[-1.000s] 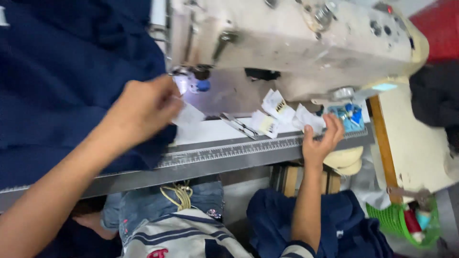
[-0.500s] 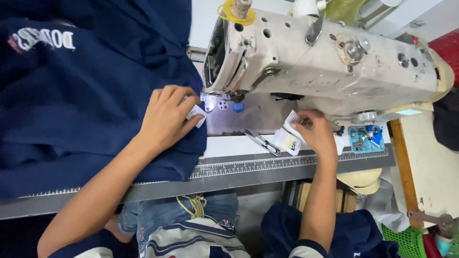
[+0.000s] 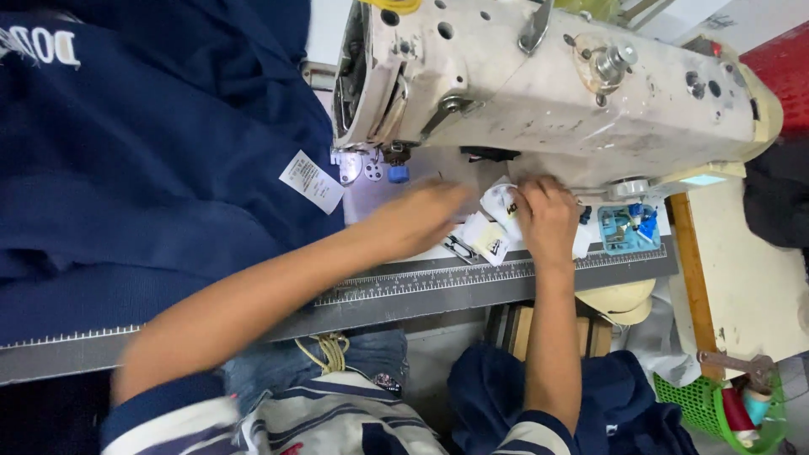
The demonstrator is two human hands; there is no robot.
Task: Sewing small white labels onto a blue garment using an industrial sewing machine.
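- The sewing machine, cream-coloured and worn, is standing on the counter and is serving as the reference for all positions below.
- The right hand is lying just in front of the machine's arm, fingers curled down onto a small stack of white labels; it is pinching one label at the top of the stack.
- The left hand is reaching across in front of the machine bed, beside the same labels; it is blurred by motion, so whether it is open or gripping anything cannot be told.
- A pair of thread snips is lying in front of the machine, between the two hands, next to a label with a yellow patch.
- A navy blue garment is spreading over the counter to the left of the machine, with no hand on it.
- A single white label is lying on the garment's edge, just left of the presser foot.
- A grey ruled strip is running along the counter's front edge, in front of the machine.
- A small blue tray of parts is sitting under the machine's right end.
- A green basket is standing low to the right of the machine, well apart from both hands.
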